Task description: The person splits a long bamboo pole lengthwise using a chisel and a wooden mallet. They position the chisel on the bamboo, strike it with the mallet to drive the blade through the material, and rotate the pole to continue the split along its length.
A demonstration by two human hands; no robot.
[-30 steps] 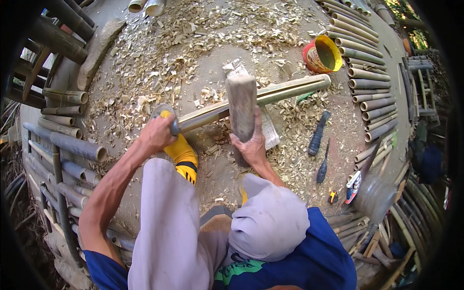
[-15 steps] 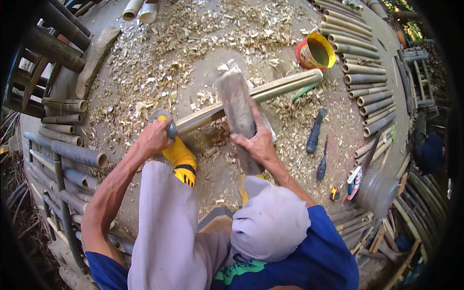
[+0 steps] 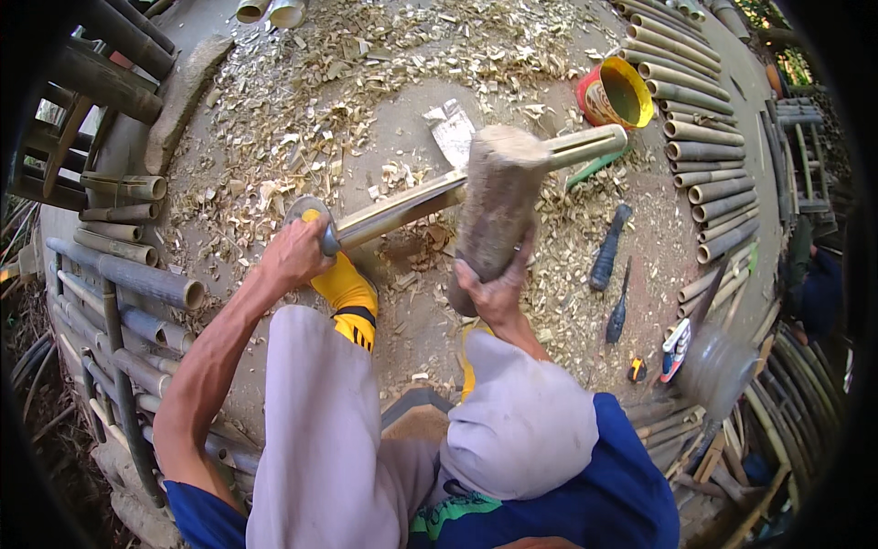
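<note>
My left hand (image 3: 300, 251) is wrapped round the grip of a tool with a round grey metal end (image 3: 327, 242), at the near left end of a bamboo pole (image 3: 585, 144). That pole has a long slot and slants up to the right. Its middle is hidden behind a thick wooden mallet (image 3: 501, 197), which my right hand (image 3: 498, 293) grips low down. Tilted, the mallet's broad head is raised toward the camera. Whether it touches the pole I cannot tell. Below my left hand is my yellow-shod foot (image 3: 349, 291).
Wood shavings (image 3: 311, 91) cover the ground. A red and yellow bucket (image 3: 615, 93) stands beyond the pole's far end. To the right lie a dark-handled tool (image 3: 610, 247), a pointed tool (image 3: 618, 306) and a tape measure (image 3: 637, 370). Bamboo lengths (image 3: 718, 151) line the right side.
The mallet has swung to the right and tipped up, its end now facing the camera. My right hand has moved slightly right and down with it. My left hand stays on its tool.
</note>
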